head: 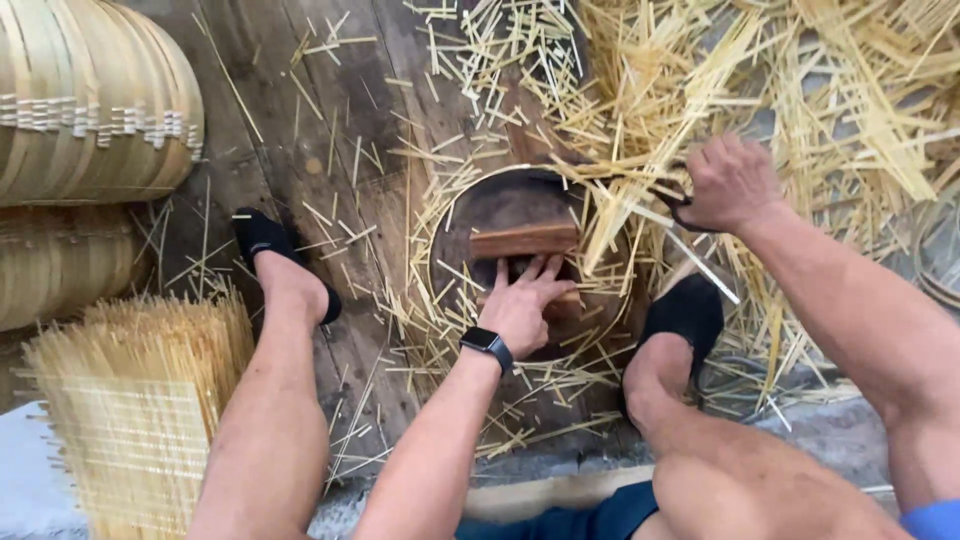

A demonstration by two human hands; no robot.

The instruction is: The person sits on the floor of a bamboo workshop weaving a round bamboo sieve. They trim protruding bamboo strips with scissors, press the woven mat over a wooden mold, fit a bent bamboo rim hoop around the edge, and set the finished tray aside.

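Observation:
My left hand, with a black watch on the wrist, rests fingers spread inside a round bamboo hoop on the floor, pressing on reddish wooden blocks. My right hand is closed around dark-handled scissors at the edge of a heap of cut bamboo strips. The blades are hidden among the strips. My feet in black slippers stand either side of the hoop.
Woven bamboo baskets lie stacked at the left. A bundle of thin bamboo sticks stands at lower left. Loose slivers litter the wooden floor boards. Another hoop edge shows at far right.

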